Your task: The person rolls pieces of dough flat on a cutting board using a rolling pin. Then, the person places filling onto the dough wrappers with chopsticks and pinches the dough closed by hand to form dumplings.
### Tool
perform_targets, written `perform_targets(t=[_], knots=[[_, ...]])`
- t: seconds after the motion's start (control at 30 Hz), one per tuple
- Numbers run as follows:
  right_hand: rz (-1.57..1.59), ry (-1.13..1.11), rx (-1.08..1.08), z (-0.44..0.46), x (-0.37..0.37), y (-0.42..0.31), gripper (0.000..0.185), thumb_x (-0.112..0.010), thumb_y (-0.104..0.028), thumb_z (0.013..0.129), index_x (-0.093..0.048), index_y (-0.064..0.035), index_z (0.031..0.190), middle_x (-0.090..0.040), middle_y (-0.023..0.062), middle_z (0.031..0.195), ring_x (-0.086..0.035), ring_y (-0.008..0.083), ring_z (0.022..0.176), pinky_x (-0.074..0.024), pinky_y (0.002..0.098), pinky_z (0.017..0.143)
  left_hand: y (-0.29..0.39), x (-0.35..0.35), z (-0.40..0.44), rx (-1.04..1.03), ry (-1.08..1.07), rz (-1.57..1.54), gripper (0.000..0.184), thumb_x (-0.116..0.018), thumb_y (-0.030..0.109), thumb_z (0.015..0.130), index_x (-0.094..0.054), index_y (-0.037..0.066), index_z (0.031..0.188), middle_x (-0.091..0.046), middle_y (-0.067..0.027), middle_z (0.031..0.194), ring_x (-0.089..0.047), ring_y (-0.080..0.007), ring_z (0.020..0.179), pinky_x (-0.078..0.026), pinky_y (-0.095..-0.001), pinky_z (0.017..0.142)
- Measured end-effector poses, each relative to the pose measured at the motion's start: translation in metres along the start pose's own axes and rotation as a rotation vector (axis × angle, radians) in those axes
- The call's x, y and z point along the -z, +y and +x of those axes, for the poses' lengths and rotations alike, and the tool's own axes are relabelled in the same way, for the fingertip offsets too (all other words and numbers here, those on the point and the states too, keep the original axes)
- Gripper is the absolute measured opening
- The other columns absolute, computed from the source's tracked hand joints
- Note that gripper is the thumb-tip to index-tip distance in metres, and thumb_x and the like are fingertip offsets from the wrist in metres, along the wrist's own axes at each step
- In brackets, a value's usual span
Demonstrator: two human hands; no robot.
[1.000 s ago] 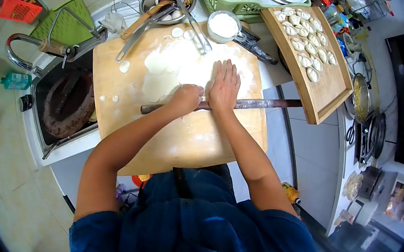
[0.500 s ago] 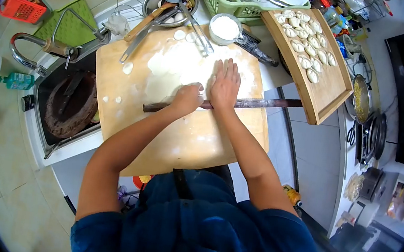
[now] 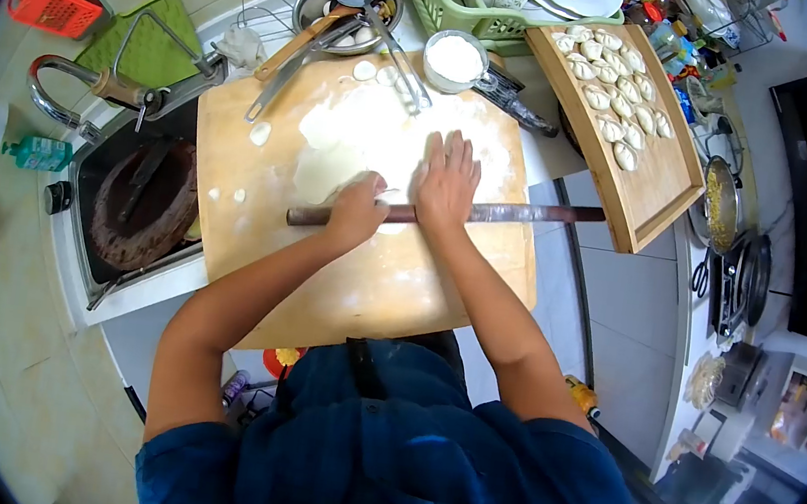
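Head view: left hand (curled) has shifted leftward along rolling pin.

The rolling pin lay across the board beneath the left hand and right hand, with the dough sheet just beyond it. The sink was left of the board, and the tray of dumplings right. At the board's far edge sat the bowl of flour, before the dish rack.
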State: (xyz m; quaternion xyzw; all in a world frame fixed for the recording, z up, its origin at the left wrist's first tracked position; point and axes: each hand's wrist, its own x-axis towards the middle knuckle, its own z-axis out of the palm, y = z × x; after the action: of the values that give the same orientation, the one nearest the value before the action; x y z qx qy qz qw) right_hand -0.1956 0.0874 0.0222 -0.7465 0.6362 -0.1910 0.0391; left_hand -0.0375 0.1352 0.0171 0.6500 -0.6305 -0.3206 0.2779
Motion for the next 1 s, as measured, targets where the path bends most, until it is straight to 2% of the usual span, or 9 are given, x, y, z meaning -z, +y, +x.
perform_targets(t=[0.13, 0.23, 0.37, 0.5, 0.63, 0.73, 0.83, 0.93, 1.0], knots=[[-0.006, -0.01, 0.076, 0.0, -0.002, 0.002, 0.047, -0.052, -0.019, 0.091, -0.051, -0.0096, 0.137, -0.043, 0.0216, 0.144, -0.038, 0.0402, 0.134, -0.0292, 0.0554, 0.11, 0.002, 0.001, 0.025, 0.101, -0.147, 0.132, 0.012, -0.065, 0.011, 0.081, -0.066, 0.003, 0.09, -0.069, -0.0179, 0.087, -0.066, -0.0363, 0.085, -0.051, -0.0433, 0.08], [0.029, -0.139, 0.088, -0.061, 0.017, 0.007, 0.05, -0.055, -0.016, 0.088, -0.051, -0.008, 0.137, -0.043, 0.0215, 0.144, -0.039, 0.0407, 0.134, -0.0299, 0.0573, 0.107, -0.012, 0.005, 0.018, 0.158, 0.021, 0.05, 0.013, -0.066, 0.014, 0.085, -0.065, 0.004, 0.093, -0.069, -0.0166, 0.086, -0.068, -0.0328, 0.083, -0.052, -0.042, 0.075], [0.034, -0.094, 0.102, -0.088, 0.023, 0.009, 0.051, -0.054, -0.016, 0.088, -0.05, -0.0084, 0.139, -0.042, 0.0212, 0.146, -0.04, 0.0411, 0.133, -0.029, 0.0576, 0.107, -0.021, 0.006, -0.003, 0.381, -0.059, -0.21, 0.015, -0.068, 0.012, 0.084, -0.063, 0.002, 0.094, -0.069, -0.0169, 0.093, -0.067, -0.0308, 0.086, -0.051, -0.0392, 0.078], [0.004, -0.018, 0.039, -0.025, 0.01, -0.004, 0.052, -0.054, -0.022, 0.091, -0.047, -0.0095, 0.14, -0.038, 0.0206, 0.149, -0.036, 0.0389, 0.137, -0.0275, 0.0537, 0.111, -0.007, 0.003, -0.007, 0.087, -0.052, 0.076, 0.023, -0.068, 0.012, 0.083, -0.066, 0.003, 0.104, -0.07, -0.016, 0.103, -0.067, -0.0312, 0.094, -0.051, -0.0392, 0.084], [0.034, -0.118, 0.036, -0.036, 0.017, -0.011, 0.053, -0.055, -0.032, 0.092, -0.048, -0.0118, 0.141, -0.037, 0.0198, 0.15, -0.034, 0.0389, 0.138, -0.0267, 0.0533, 0.112, -0.006, 0.009, 0.002, 0.116, -0.12, 0.08, 0.018, -0.066, 0.017, 0.086, -0.07, 0.004, 0.098, -0.071, -0.0157, 0.096, -0.068, -0.0333, 0.091, -0.052, -0.0403, 0.083], [0.013, -0.207, 0.238, -0.105, 0.03, 0.005, 0.059, -0.063, -0.037, 0.088, -0.049, -0.0129, 0.14, -0.038, 0.0185, 0.149, -0.036, 0.038, 0.136, -0.0283, 0.058, 0.107, -0.032, 0.028, -0.008, 0.048, -0.019, 0.045, 0.016, -0.066, 0.018, 0.086, -0.07, 0.004, 0.093, -0.071, -0.0164, 0.091, -0.068, -0.032, 0.084, -0.052, -0.0396, 0.077], [0.128, -0.253, 0.337, -0.139, 0.055, 0.014, 0.056, -0.069, -0.03, 0.082, -0.053, -0.0135, 0.133, -0.05, 0.0147, 0.136, -0.045, 0.0326, 0.127, -0.0315, 0.0523, 0.107, -0.076, 0.059, -0.017, 0.174, 0.152, 0.141, 0.021, -0.065, 0.022, 0.086, -0.069, 0.004, 0.096, -0.07, -0.0165, 0.089, -0.067, -0.032, 0.084, -0.051, -0.0408, 0.079], [0.198, -0.236, 0.359, -0.141, 0.053, 0.026, 0.047, -0.073, -0.018, 0.077, -0.058, -0.0103, 0.121, -0.057, 0.0099, 0.121, -0.052, 0.0281, 0.118, -0.0362, 0.0458, 0.103, -0.108, 0.098, -0.003, 0.247, 0.392, 0.473, 0.027, -0.064, 0.025, 0.087, -0.067, 0.003, 0.104, -0.066, -0.0177, 0.103, -0.061, -0.0344, 0.098, -0.048, -0.0427, 0.088], [0.234, -0.216, 0.364, -0.138, 0.052, 0.027, 0.046, -0.074, -0.017, 0.076, -0.059, -0.0096, 0.118, -0.058, 0.0093, 0.118, -0.053, 0.0279, 0.116, -0.0368, 0.0453, 0.102, -0.116, 0.116, 0.016, 0.296, 0.518, 0.555, 0.028, -0.064, 0.024, 0.086, -0.066, 0.004, 0.105, -0.063, -0.0183, 0.109, -0.057, -0.0353, 0.105, -0.047, -0.0437, 0.091]])
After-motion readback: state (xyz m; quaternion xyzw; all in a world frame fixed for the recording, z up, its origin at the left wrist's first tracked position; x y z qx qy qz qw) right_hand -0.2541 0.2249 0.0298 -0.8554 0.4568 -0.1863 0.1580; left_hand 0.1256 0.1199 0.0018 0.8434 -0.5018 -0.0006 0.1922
